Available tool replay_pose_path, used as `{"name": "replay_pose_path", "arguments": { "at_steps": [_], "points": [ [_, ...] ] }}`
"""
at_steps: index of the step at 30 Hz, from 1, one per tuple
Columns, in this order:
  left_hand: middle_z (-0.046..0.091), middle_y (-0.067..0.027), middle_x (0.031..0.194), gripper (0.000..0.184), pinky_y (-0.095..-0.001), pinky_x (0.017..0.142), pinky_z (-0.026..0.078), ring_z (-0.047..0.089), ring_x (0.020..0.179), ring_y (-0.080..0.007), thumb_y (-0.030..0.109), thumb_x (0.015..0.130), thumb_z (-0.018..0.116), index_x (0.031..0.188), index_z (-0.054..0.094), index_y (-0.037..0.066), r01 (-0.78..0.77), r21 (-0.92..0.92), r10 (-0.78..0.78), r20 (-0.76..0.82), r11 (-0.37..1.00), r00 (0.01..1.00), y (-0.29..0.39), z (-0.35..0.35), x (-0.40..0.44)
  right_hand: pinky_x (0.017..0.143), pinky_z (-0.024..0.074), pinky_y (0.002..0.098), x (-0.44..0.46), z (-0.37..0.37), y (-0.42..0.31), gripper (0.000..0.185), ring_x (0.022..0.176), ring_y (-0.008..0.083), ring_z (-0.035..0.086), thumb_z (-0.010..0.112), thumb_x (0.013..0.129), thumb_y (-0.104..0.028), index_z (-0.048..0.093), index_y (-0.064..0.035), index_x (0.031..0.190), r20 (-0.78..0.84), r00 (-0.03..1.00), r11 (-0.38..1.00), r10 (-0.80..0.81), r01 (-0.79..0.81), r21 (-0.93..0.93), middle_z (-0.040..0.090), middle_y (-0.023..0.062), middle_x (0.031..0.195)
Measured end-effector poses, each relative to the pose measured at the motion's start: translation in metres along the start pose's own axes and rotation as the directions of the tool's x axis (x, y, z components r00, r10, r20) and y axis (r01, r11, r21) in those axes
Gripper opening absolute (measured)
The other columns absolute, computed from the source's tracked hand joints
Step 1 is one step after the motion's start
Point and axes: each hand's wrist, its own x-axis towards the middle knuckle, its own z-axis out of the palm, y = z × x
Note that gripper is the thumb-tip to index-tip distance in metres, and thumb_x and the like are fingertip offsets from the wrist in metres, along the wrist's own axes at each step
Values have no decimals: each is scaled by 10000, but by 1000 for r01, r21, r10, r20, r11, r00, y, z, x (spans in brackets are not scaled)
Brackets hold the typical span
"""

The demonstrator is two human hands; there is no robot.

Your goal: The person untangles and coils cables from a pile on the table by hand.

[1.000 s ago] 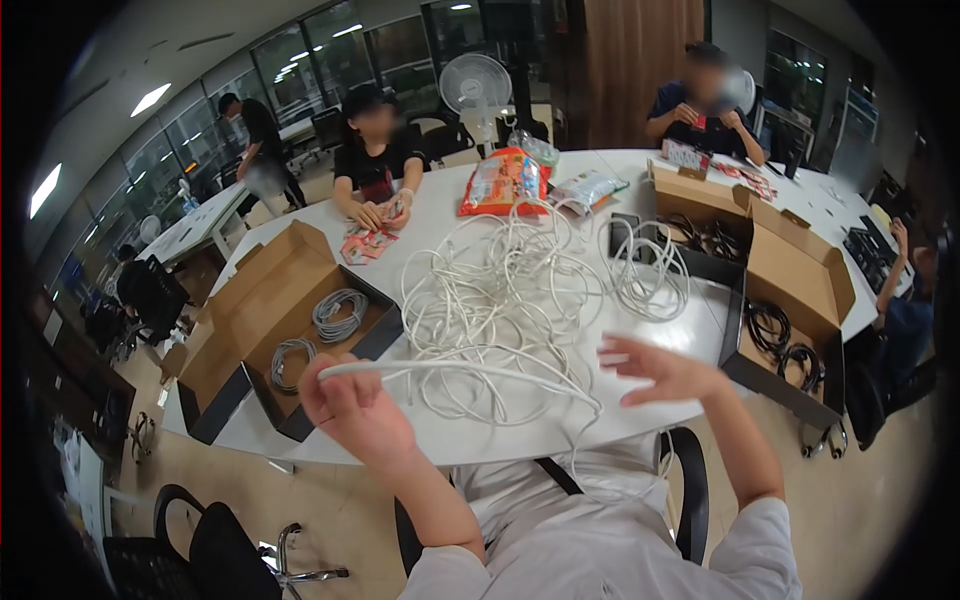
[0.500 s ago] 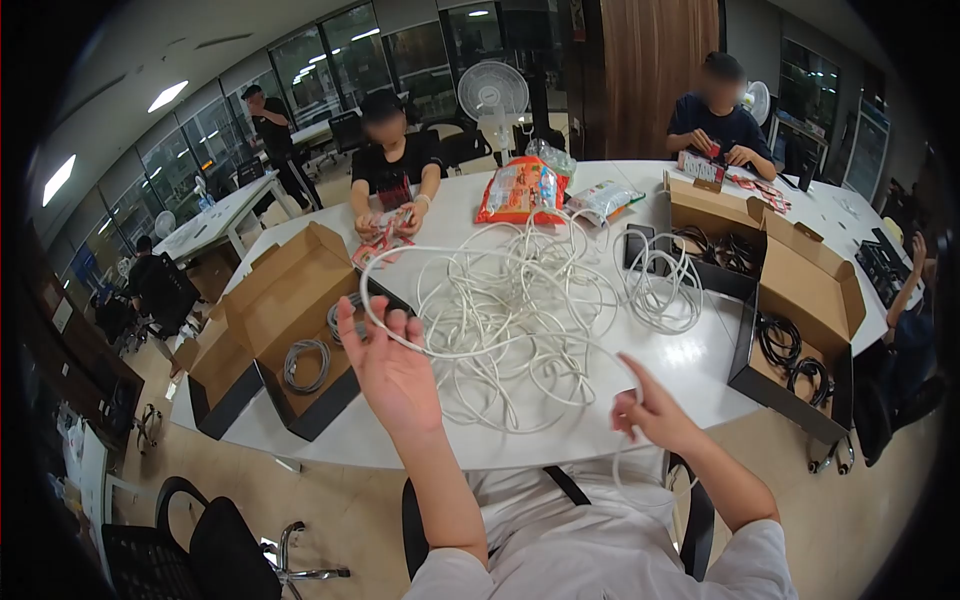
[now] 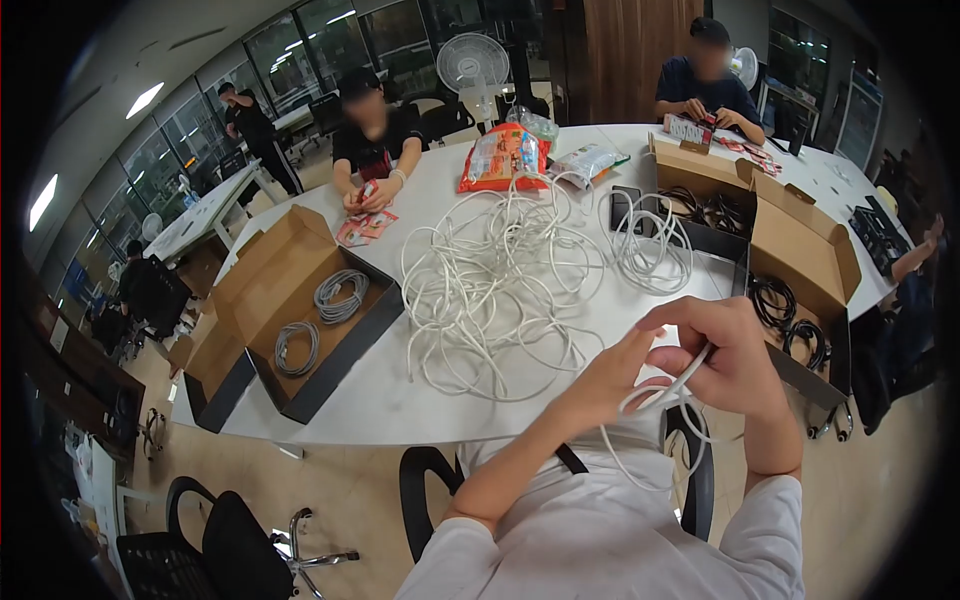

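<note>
Above the table's near right edge, my right hand [image 3: 735, 355] is closed on a white cable [image 3: 690, 376], pinching it between thumb and fingers. My left hand [image 3: 615, 380] meets it there, fingers curled around the same cable; its fingertips are partly hidden. Loops of this cable hang below both hands, in front of my shirt. Beyond them a large tangle of white cable [image 3: 478, 318] spreads over the middle of the white table [image 3: 365, 415]. A looser white coil [image 3: 655, 262] lies to its right, partly over a dark flat object [image 3: 627, 207].
At left, an open black cardboard box [image 3: 345, 352] holds two grey cable coils [image 3: 297, 348]. Boxes at right hold black cables [image 3: 803, 343]. A red snack bag [image 3: 505, 158] and a silver packet [image 3: 588, 165] lie at the back. Two people sit across the table handling small red packages.
My left hand has swung right from the tangle to my right hand, bringing the cable along. My right hand has closed on the cable and lifted. The view has shifted slightly.
</note>
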Motion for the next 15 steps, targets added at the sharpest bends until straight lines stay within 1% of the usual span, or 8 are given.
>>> {"name": "replay_pose_path", "arguments": {
  "at_steps": [1, 4, 5, 8, 9, 12, 13, 15],
  "points": [
    [577, -122, 1114, 529, -367, 737, 493, 616, 920, -241, 111, 808, 665, 1277, 428, 58, -104, -130, 117, 101, 986, 988, -8, 1, 5, 435, 351, 251, 1, 1, -3, 172, 420, 115, 458, 721, 817, -165, 664, -37, 916, -67, 995, 998, -69, 68, -17, 438, 21, 498],
    [565, -103, 1154, 596, -314, 746, 492, 612, 892, -198, 90, 818, 599, 1365, 364, 68, -61, -72, 83, 367, 996, 927, 1, 3, -4, 405, 331, 262, 5, 4, 16, 285, 404, 137, 448, 702, 839, -317, 671, -41, 905, -230, 898, 926, -374, 374, -47, 414, 11, 478],
    [561, -97, 1167, 619, -297, 749, 491, 611, 883, -183, 83, 821, 577, 1394, 343, 71, -46, -48, 63, 453, 998, 889, 4, 1, -6, 394, 322, 257, 7, 6, 18, 443, 390, 115, 433, 555, 922, -458, 667, -33, 863, -304, 862, 909, -406, 414, -39, 420, 5, 467],
    [517, -98, 1247, 752, -281, 761, 487, 607, 908, -173, 59, 804, 559, 1473, 217, 76, 205, -431, 70, 540, 879, 839, 5, -6, -10, 380, 286, 246, 3, 8, 22, 625, 377, 85, 387, 377, 956, -563, 643, -17, 809, -497, 813, 880, -304, 440, 181, 426, -2, 473],
    [464, -117, 1322, 792, -292, 813, 478, 601, 949, -172, 52, 817, 541, 1498, 138, 76, 190, -422, 80, 544, 886, 835, 6, -12, -7, 375, 239, 246, 2, 9, 25, 730, 375, 60, 317, 278, 938, -627, 616, -1, 773, -547, 800, 864, -247, 437, 249, 391, -12, 466],
    [452, -139, 1338, 766, -294, 842, 464, 592, 963, -167, 70, 836, 546, 1495, 154, 76, 245, -667, 173, 496, 704, 851, 13, -20, -4, 423, 250, 275, 6, 3, 20, 765, 408, 86, 264, 248, 891, -703, 513, -16, 681, -657, 743, 671, -125, 551, 496, 347, -6, 496],
    [501, -149, 1300, 700, -289, 853, 452, 589, 980, -168, 106, 847, 570, 1466, 248, 47, 221, -721, 191, 443, 657, 876, 16, -19, -7, 452, 266, 275, 4, 3, 25, 745, 438, 96, 288, 250, 880, -716, 480, -25, 726, -660, 742, 668, -117, 550, 501, 378, 3, 539],
    [556, -122, 1187, 560, -281, 823, 448, 583, 945, -155, 133, 845, 590, 1358, 389, 27, 158, -700, 185, 387, 697, 903, 11, -29, -10, 484, 290, 280, 8, 5, 31, 688, 482, 105, 342, 259, 902, -688, 498, -43, 877, -651, 752, 650, -101, 545, 529, 406, 3, 586]
  ]
}}
